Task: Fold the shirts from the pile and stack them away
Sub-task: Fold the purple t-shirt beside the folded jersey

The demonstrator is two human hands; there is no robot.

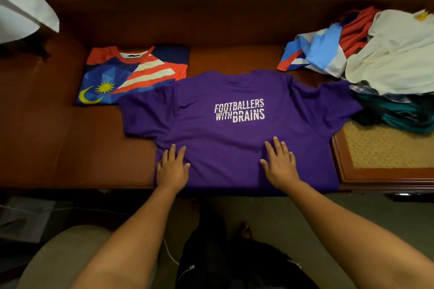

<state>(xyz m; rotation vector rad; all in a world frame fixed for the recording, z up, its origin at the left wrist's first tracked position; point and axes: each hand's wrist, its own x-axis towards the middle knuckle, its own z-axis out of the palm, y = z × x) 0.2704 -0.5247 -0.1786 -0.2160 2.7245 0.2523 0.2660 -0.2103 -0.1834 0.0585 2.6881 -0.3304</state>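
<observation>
A purple shirt (225,134) lies spread flat on the brown worktop (70,148), unfolded, both short sleeves out to left and right. White lettering reads "FOOTBALLERS WITH BRAINS" across its upper middle. Its long axis runs near to far: collar at the far end, hem at the near edge of the worktop. The left hand (172,169) and right hand (280,164) rest flat on its lower part, fingers straight and slightly spread, grasping nothing. At far left lies a folded shirt (131,75) in blue, red and white with a yellow crescent and star, its near right corner under the purple sleeve. At far right is a pile of unfolded shirts (385,61).
</observation>
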